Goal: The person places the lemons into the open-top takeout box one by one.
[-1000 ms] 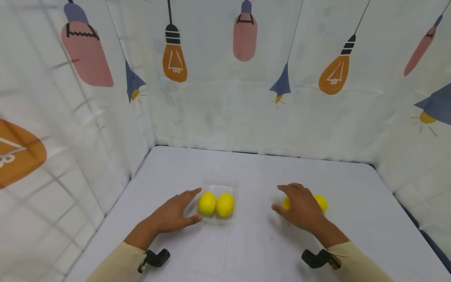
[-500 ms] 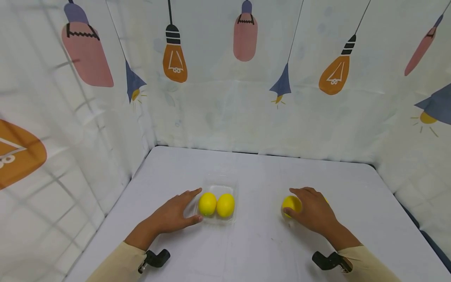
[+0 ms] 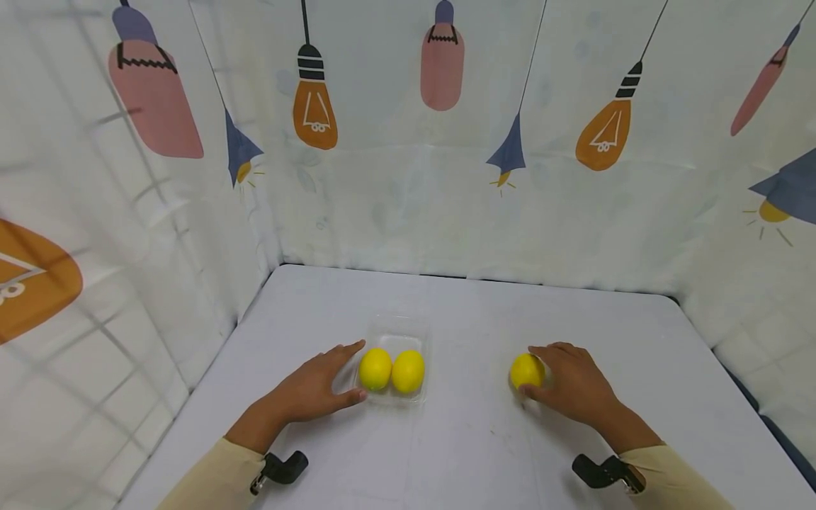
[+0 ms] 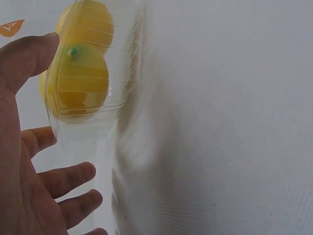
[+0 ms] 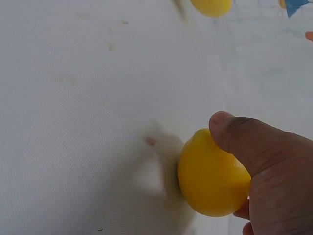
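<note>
My right hand grips a yellow lemon on the right half of the table. In the right wrist view the thumb presses the top of this lemon, with fingertips showing behind it. A clear plastic tray stands left of the middle, holding two lemons side by side, a left lemon and a right lemon. My left hand lies at the tray's left side, thumb and forefinger spread. In the left wrist view its thumb and forefinger tips meet the clear tray's edge, other fingers apart.
A white cloth covers the table, with small brownish specks near the gripped lemon. Pale curtains printed with lamps and bulbs enclose the back and both sides. Another lemon shows at the top of the right wrist view.
My right hand has drawn right and slightly nearer, its thumb and fingers closing on the left one of two lemons there. The other lemon has become hidden behind the hand. The left hand has stayed still.
</note>
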`<state>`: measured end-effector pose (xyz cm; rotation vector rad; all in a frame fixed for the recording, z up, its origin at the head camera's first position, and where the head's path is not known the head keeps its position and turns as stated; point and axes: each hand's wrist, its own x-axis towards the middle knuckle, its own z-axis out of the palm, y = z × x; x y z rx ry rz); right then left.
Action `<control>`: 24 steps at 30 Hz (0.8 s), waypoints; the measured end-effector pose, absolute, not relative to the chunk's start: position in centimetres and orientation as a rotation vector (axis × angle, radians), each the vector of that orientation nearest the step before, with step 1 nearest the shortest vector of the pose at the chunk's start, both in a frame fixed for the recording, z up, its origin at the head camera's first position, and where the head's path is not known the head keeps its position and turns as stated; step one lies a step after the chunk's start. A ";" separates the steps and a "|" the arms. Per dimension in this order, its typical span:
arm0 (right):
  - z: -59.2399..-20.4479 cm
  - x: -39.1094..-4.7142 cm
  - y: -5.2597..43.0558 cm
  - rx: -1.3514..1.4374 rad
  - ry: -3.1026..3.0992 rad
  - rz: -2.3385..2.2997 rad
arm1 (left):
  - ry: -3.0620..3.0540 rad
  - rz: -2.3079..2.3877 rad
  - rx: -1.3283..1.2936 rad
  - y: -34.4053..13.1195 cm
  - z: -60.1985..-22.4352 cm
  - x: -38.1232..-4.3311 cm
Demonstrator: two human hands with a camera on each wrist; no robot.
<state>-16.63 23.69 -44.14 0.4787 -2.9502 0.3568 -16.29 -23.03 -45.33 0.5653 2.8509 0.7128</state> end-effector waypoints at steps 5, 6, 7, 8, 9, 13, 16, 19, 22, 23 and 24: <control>-44.3 -16.7 23.5 0.467 -2.980 0.330 | 2.849 0.720 0.575 -23.1 -45.3 -16.2; -44.3 -16.7 23.5 0.466 -2.982 0.326 | 2.849 0.719 0.576 -23.1 -45.3 -16.2; -44.3 -16.8 23.5 0.467 -2.980 0.321 | 2.850 0.714 0.577 -23.1 -45.3 -16.2; -44.3 -16.8 23.5 0.465 -2.979 0.317 | 2.851 0.712 0.580 -23.1 -45.3 -16.2; -44.4 -16.8 23.5 0.465 -2.977 0.313 | 2.850 0.711 0.582 -23.1 -45.2 -16.2; -44.6 -16.9 23.5 0.456 -2.973 0.314 | 2.842 0.717 0.577 -23.0 -45.1 -16.2; -44.7 -17.0 23.5 0.452 -2.974 0.311 | 2.836 0.720 0.568 -23.0 -45.1 -16.2; -44.9 -17.2 23.4 0.454 -2.974 0.305 | 2.835 0.711 0.564 -23.1 -45.1 -16.3; -45.0 -17.3 23.3 0.458 -2.974 0.301 | 2.837 0.710 0.571 -23.1 -45.2 -16.3; -44.9 -17.3 23.2 0.460 -2.975 0.302 | 2.837 0.711 0.574 -23.1 -45.3 -16.3; -44.9 -17.3 23.2 0.464 -2.975 0.303 | 2.838 0.713 0.577 -23.1 -45.3 -16.3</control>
